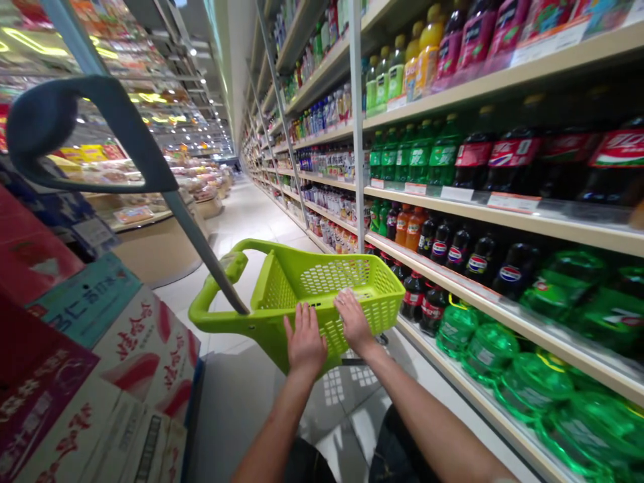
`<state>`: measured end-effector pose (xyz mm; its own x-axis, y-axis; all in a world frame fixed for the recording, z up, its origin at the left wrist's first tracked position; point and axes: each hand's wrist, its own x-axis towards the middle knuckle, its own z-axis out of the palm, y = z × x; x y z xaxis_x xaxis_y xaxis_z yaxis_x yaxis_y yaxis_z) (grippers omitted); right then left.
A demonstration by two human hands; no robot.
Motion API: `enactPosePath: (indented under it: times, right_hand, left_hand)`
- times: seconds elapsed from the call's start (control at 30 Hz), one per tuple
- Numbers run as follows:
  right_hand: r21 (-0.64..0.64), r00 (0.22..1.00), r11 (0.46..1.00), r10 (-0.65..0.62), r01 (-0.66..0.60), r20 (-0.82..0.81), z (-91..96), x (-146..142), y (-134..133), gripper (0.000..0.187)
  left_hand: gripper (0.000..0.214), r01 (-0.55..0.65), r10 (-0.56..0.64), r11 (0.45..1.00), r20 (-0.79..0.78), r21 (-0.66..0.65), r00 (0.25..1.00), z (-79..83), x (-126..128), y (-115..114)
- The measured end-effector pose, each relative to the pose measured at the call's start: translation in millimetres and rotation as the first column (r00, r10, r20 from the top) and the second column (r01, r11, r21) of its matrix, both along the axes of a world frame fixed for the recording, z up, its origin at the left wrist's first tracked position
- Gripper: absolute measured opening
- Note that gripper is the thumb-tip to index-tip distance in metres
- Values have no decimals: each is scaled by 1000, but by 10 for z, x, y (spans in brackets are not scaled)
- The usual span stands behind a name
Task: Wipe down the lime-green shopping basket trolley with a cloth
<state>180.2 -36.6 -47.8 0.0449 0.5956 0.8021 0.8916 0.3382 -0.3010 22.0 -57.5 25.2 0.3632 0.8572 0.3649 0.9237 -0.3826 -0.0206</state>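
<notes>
Green cart [327,316] stands in the aisle; probably light, stiff, smooth plastic, best gripped at rim [352,257] or rear handle [202,305]. Left hand [306,342] rests on its side, right hand [353,323] over the edge, both unclenched, fingers extended. Bottle shelves [578,223] flank it

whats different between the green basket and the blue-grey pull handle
Color: the basket is bright lime green, while the pull handle is blue-grey.
Shape: the basket is an open-topped tub with perforated walls; the handle is a slim shaft with a looped grip.
Contact: the left hand and right hand touch the basket; neither touches the handle.
Shared: they belong to one cart.
</notes>
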Motion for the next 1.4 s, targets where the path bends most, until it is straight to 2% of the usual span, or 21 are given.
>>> enactPosePath:
  times: [0.07, 0.13, 0.2, 0.27, 0.33, 0.43, 0.5, 0.67, 0.8, 0.87, 0.93, 1.0, 1.1, 1.17, 1.23, 1.33, 1.4]
  right_hand:
    - [-15, 999, 999, -47, 47, -8, -36, 213, -17, 47]
    - [-30, 985, 986, -163, 162, -50, -100, 585, -54, 48]
    - [-49, 949, 954, -298, 294, -107, -167, 931, -93, 48]
    - [-52, 917, 927, -374, 371, -141, -222, 1096, -122, 49]
    - [-38, 924, 933, -361, 359, -129, -271, 1069, -143, 49]
    - [-24, 966, 967, -254, 254, -54, -340, 943, -186, 50]
    - [-33, 972, 972, -235, 234, -33, -378, 978, -232, 49]
    - [-28, 914, 924, -382, 382, -138, -398, 1176, -297, 47]
    - [-14, 970, 972, -235, 234, -66, -360, 955, -261, 51]
    - [4, 971, 974, -225, 226, -81, -380, 908, -259, 53]
    - [12, 948, 958, -284, 288, -143, -478, 973, -284, 53]
    - [-31, 928, 946, -323, 323, -186, -670, 1089, -343, 52]
    - [-135, 948, 958, -272, 252, -166, -1020, 1201, -489, 51]
    - [-169, 960, 962, -238, 213, -149, -1138, 1200, -586, 51]
    - [-144, 953, 961, -259, 237, -156, -1062, 1155, -629, 52]
    - [-36, 953, 964, -267, 264, -140, -667, 1037, -530, 54]
    - [1, 968, 972, -234, 236, -92, -429, 935, -404, 54]
  left_hand:
    - [62, 15, -15, 1000, -14, -14, 1000, -12, 14, -8]
    - [63, 34, -34, 999, -26, -23, 999, -18, -8, -15]
    - [64, 25, -26, 999, -27, -28, 999, -27, -19, -23]
    - [64, 3, -4, 1000, -25, -27, 1000, -40, -2, -31]
    - [63, -9, 9, 1000, -25, -19, 1000, -53, 24, -36]
    - [62, -11, 11, 1000, -34, -3, 999, -56, 37, -35]
    - [62, -10, 10, 1000, -41, 3, 999, -49, 27, -32]
    - [63, -19, 18, 1000, -39, -3, 999, -42, 61, -54]
    - [59, -5, 4, 1000, -37, -24, 999, -67, 135, -101]
    - [57, 12, -13, 999, -42, -40, 999, -97, 142, -128]
    - [57, 27, -30, 998, -50, -61, 998, -148, 123, -161]
    - [58, 37, -42, 995, -57, -90, 997, -224, 96, -204]
    - [57, 58, -68, 988, -66, -143, 995, -353, 64, -281]
    - [56, 80, -93, 982, -70, -169, 993, -416, 57, -324]
    - [57, 98, -112, 978, -68, -182, 991, -443, 64, -346]
    - [57, 130, -140, 976, -50, -175, 989, -428, 110, -341]
    - [56, 155, -161, 976, -29, -156, 986, -404, 159, -331]
